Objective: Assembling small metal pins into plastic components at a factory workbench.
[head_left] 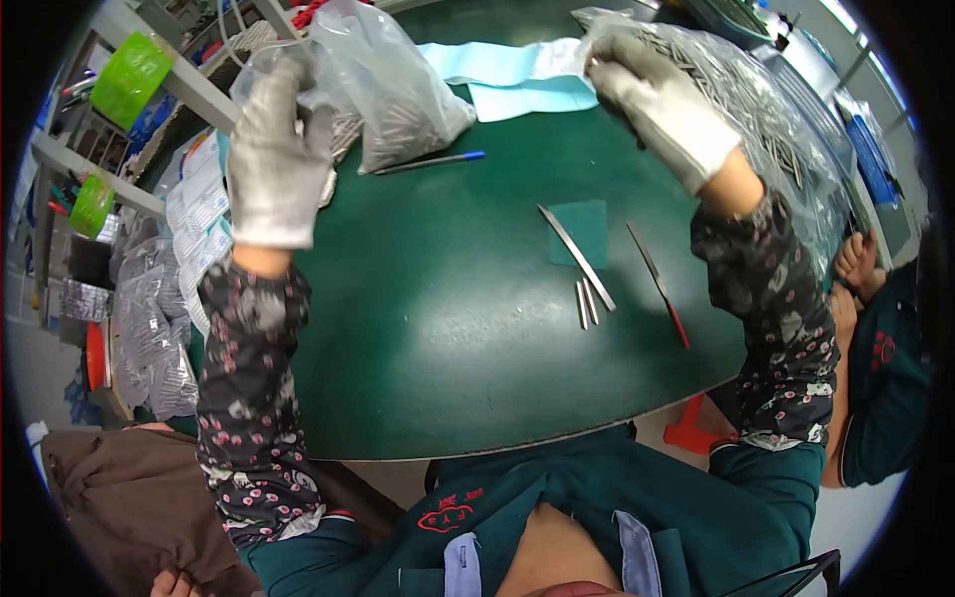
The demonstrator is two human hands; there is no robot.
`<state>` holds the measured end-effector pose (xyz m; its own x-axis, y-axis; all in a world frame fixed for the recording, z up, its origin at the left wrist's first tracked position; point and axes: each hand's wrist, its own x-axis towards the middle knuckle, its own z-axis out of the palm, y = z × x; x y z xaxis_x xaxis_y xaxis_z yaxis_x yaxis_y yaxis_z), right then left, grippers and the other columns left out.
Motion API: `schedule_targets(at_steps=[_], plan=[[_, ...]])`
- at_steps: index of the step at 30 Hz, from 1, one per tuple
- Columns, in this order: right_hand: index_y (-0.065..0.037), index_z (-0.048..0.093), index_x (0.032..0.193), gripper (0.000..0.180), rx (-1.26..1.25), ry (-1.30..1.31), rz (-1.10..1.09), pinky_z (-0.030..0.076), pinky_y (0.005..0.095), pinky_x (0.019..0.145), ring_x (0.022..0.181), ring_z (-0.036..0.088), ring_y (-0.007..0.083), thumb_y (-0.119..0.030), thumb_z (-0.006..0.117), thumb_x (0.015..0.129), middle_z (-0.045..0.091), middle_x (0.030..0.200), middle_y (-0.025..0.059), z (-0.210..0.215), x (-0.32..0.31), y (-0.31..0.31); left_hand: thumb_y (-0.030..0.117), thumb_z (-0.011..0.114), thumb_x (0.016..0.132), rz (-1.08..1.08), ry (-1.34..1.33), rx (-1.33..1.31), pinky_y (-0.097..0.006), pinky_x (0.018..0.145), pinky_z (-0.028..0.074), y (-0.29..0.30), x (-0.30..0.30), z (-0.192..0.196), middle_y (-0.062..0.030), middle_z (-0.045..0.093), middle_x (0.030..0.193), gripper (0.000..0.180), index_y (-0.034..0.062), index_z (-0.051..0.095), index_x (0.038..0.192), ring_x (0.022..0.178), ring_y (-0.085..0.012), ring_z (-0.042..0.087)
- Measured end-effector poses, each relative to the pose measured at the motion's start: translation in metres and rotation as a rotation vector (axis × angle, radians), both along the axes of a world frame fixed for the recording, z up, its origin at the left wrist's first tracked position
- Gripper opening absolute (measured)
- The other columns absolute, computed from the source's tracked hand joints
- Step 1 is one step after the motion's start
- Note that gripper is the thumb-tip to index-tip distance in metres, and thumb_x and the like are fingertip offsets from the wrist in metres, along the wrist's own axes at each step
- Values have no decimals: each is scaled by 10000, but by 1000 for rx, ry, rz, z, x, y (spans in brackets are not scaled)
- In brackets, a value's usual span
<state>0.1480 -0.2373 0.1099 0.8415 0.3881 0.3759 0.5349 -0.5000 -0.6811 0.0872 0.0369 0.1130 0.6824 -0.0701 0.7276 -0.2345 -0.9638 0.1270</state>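
Observation:
My left hand (pixel 277 164), in a pale work glove, is raised at the far left beside a clear plastic bag (pixel 373 60) with grey metal pieces in its bottom. Its fingers point away from me and the thumb stands apart; I see nothing held. My right hand (pixel 668 111), gloved too, is at the near-left edge of a large clear bag of thin metal rods (pixel 761 119). Its fingers are curled together, and what they hold, if anything, is hidden. Between my arms lie a flat metal strip (pixel 577 257), short metal pins (pixel 588 303) and a red-handled file (pixel 659 286).
The strip crosses a green square sheet (pixel 579 234) on the green table (pixel 448 368). A blue-capped pen (pixel 430 162) and light-blue paper strips (pixel 517 80) lie farther back. Bagged parts (pixel 154 328) and a shelf frame stand left. Other people sit close on both sides.

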Motion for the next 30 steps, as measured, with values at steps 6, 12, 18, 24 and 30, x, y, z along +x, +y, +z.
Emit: schedule_targets(at_steps=[6, 12, 18, 24, 30], plan=[[-61, 572, 777, 119, -43, -7, -98, 410, 267, 646, 681, 505, 201, -145, 563, 693, 495, 703, 67, -66, -72, -64, 85, 600, 698, -373, 679, -272, -301, 656, 451, -97, -75, -76, -120, 562, 740, 134, 18, 552, 803, 681, -240, 550], [-30, 563, 788, 139, 211, 369, -33, 417, 251, 618, 619, 511, 147, -141, 543, 705, 536, 660, 74, -87, -108, -64, 422, 603, 667, -51, 1045, -22, -341, 620, 462, -166, -66, -80, -121, 591, 724, 366, 66, 589, 748, 674, -278, 573], [-30, 563, 779, 158, 197, 340, -39, 429, 272, 631, 634, 543, 203, -163, 543, 694, 553, 662, 95, -98, -110, -66, 479, 585, 632, -22, 1076, -52, -337, 640, 463, -165, -63, -81, -113, 608, 746, 413, 82, 600, 745, 719, -262, 590], [-35, 565, 788, 183, 140, 300, -98, 442, 304, 627, 662, 569, 246, -194, 529, 705, 582, 723, 123, -108, -99, -46, 275, 487, 664, 124, 1237, 248, -346, 713, 461, -184, -45, -74, -137, 608, 842, 298, 85, 630, 844, 808, -294, 581], [-25, 563, 824, 229, 198, 379, -19, 439, 302, 642, 679, 567, 255, -213, 542, 693, 576, 712, 146, -101, -96, -35, 229, 474, 706, 3, 1020, 99, -366, 712, 459, -158, -56, -85, -145, 605, 835, 232, 75, 619, 801, 813, -300, 579]])
